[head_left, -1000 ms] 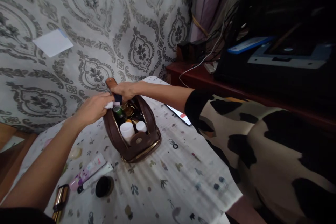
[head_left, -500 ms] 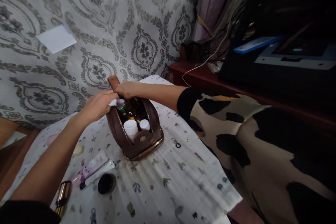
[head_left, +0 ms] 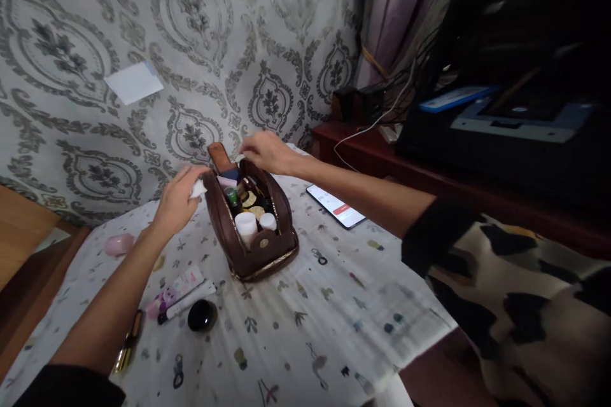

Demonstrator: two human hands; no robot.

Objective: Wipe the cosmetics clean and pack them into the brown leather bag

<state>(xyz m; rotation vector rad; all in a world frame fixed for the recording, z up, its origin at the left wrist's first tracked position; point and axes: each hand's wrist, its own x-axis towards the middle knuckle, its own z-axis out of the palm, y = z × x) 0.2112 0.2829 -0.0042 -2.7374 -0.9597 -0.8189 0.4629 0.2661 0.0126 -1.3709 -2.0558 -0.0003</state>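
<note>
A brown toiletry bag (head_left: 258, 264) stands unzipped on the patterned cloth, its strap flap (head_left: 219, 158) raised at the back. Inside are a white-lidded jar (head_left: 245, 226), a smaller white cap (head_left: 268, 222), a green-capped bottle (head_left: 231, 196) and gold-toned items. My left hand (head_left: 177, 202) is at the bag's far left rim, closed on a crumpled white tissue (head_left: 198, 189). At the far right rim, my right hand (head_left: 270, 151) has its fingers bent in a pinch on the bag's edge; a small white bit shows by the fingertips.
A phone (head_left: 337, 206) lies right of the bag. Nearer lie a purple-and-white tube (head_left: 176, 292), a slim white tube (head_left: 188, 302), a round black compact (head_left: 201, 315), a gold-and-black tube (head_left: 128, 346) and a pink item (head_left: 119, 244). A dark red cabinet (head_left: 363, 147) stands at right.
My right hand has come up out of the bag's far end and moved right to its rim. My left hand stays by the left rim with the tissue. The phone has come into sight.
</note>
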